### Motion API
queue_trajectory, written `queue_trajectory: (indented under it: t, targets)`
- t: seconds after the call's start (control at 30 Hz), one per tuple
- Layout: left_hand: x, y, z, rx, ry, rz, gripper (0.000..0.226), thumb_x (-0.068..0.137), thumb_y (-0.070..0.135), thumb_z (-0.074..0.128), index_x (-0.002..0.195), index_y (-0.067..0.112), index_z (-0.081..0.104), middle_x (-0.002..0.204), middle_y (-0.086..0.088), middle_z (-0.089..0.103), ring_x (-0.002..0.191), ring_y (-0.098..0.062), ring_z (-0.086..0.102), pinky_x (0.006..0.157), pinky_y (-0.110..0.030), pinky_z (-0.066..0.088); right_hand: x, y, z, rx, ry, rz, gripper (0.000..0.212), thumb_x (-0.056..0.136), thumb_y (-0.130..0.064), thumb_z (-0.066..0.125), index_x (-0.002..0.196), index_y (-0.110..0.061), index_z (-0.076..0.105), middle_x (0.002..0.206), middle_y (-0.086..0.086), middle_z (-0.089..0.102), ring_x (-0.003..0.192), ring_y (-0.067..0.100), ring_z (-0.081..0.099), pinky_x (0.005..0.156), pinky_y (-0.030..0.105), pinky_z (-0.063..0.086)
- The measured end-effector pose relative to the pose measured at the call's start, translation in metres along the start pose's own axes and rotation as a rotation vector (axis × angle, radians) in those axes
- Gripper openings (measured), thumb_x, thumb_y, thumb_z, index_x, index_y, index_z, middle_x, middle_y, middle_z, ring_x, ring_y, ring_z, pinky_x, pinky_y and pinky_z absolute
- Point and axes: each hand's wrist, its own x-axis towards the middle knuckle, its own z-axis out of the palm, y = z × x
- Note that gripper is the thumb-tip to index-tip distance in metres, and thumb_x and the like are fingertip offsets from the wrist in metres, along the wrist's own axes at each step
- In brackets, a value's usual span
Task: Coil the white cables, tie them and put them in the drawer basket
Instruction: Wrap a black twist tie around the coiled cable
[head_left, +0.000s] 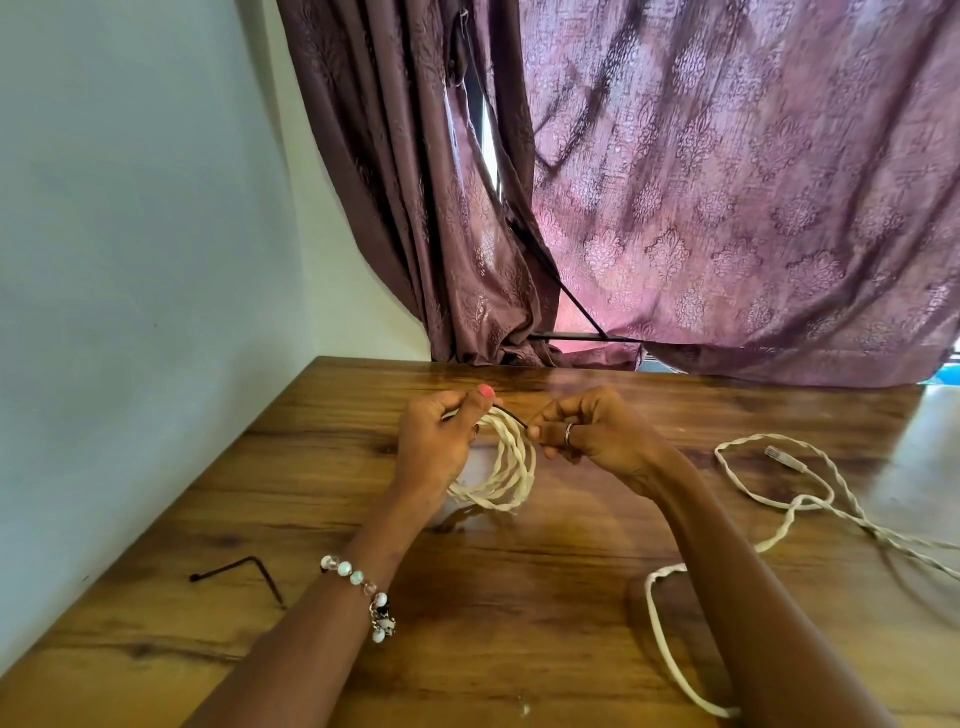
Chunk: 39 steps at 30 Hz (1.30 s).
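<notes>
A coil of white twisted cable (506, 470) hangs above the wooden table (519, 597) at its middle. My left hand (434, 441) grips the coil's top left. My right hand (592, 436) pinches the end of a thin black tie (511, 415) that runs across the top of the coil to my left thumb. A second white cable (779, 488) lies loose and uncoiled on the table to the right, its clear plug (779, 453) facing up. Its tail (670, 644) curves toward the near edge. No drawer basket is in view.
Another bent black tie (244, 571) lies on the table at the near left. A white wall (130, 260) borders the table's left side. Purple patterned curtains (701, 208) hang behind the far edge.
</notes>
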Motion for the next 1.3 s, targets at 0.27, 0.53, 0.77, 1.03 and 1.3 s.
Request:
queue_trajectory:
  t: [0.27,0.53,0.77,1.03,1.3]
  targets:
    - [0.002,-0.008,-0.001,0.122,0.203,0.035,0.041,0.088,0.042,0.056,0.082,0.004,0.070,0.058,0.004,0.056,0.053,-0.010,0.048,0.051,-0.027,0.037,0.003,-0.014,0.018,0.186,0.097,0.113,0.015,0.087,-0.005,0.064,0.088,0.010,0.067,0.057,0.005,0.062,0.046,0.011,0.047,0.040,0.018,0.029]
    - [0.007,-0.010,-0.003,0.199,0.361,0.051,0.029,0.098,0.018,0.049,0.096,-0.004,0.067,0.080,-0.011,0.068,0.068,-0.022,0.063,0.062,-0.038,0.055,0.001,-0.022,0.044,0.291,0.008,0.449,0.015,0.085,0.001,0.055,0.073,0.003,0.064,0.051,0.010,0.059,0.034,0.012,0.046,0.030,0.014,0.027]
    - [0.003,-0.005,-0.003,0.256,0.351,0.109,0.020,0.098,0.014,0.048,0.095,0.000,0.062,0.076,-0.002,0.060,0.064,-0.011,0.054,0.051,-0.010,0.038,0.002,-0.021,0.056,0.447,0.063,0.409,0.010,0.088,0.005,0.056,0.081,0.008,0.062,0.055,0.014,0.063,0.033,0.013,0.051,0.027,0.015,0.029]
    - [-0.005,0.002,0.012,0.182,0.322,0.192,0.030,0.101,0.031,0.035,0.097,0.006,0.051,0.066,-0.001,0.056,0.055,-0.011,0.053,0.050,-0.028,0.043,0.000,-0.024,0.077,0.565,0.328,0.324,0.020,0.092,0.005,0.049,0.076,0.005,0.061,0.058,0.013,0.063,0.031,0.011,0.045,0.028,0.017,0.024]
    - [-0.005,0.005,0.012,0.118,0.264,0.095,0.025,0.100,0.025,0.044,0.083,0.010,0.053,0.061,0.004,0.053,0.050,0.005,0.052,0.048,-0.012,0.039,-0.001,-0.027,0.081,0.831,0.314,0.372,0.012,0.088,-0.006,0.064,0.076,-0.004,0.068,0.060,0.005,0.067,0.038,0.010,0.049,0.033,0.015,0.030]
